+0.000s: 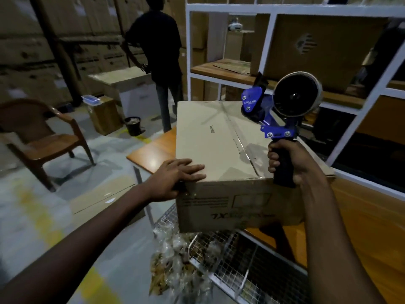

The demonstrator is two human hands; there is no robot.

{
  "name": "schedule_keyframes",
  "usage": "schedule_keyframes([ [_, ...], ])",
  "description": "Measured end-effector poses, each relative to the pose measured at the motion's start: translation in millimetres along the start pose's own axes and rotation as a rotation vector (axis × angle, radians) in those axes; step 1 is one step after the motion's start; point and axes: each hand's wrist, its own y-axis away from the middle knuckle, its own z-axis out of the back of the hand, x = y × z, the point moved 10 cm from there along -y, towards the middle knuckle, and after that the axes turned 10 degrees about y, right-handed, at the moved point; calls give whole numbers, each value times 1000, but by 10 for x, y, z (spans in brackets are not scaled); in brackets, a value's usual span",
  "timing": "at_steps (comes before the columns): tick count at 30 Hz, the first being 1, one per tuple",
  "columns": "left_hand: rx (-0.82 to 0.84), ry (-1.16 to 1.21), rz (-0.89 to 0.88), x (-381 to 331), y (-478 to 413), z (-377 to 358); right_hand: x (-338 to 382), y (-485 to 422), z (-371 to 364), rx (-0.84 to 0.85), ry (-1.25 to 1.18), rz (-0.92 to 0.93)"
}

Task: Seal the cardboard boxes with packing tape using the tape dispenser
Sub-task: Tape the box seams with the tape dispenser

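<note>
Closed brown cardboard box [219,145] sits on orange wood bench [153,152]. L hand [179,176] lies flat on the near-left corner, fingers straight, pinning it. R hand [289,163] is wrapped round the black grip of the blue tape dispenser [274,110], held off the top. The centre seam [238,139] runs near-to-far, just left of the dispenser, so R hand is nearer. Seam looks glossy, prob taped already.

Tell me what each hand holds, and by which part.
The right hand grips the tape dispenser by its black handle. The left hand holds nothing; it rests flat on the cardboard box at its top near corner.
</note>
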Motion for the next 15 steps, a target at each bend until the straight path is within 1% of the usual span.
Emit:
schedule_keyframes([
  [2,-64,-13,99,329,158,150,-72,-16,-177,56,-16,-37],
  [5,-200,-129,319,914,408,387,-156,-52,-437,115,-19,-63],
  [7,-227,-150,419,1188,456,424,-217,-71,-644,161,-64,-81],
  [11,-182,-81,490,1529,315,417,-296,-84,-1067,260,-189,-132],
  [15,-163,-166,508,2013,184,440,-375,-172,-1391,320,-232,-155],
])
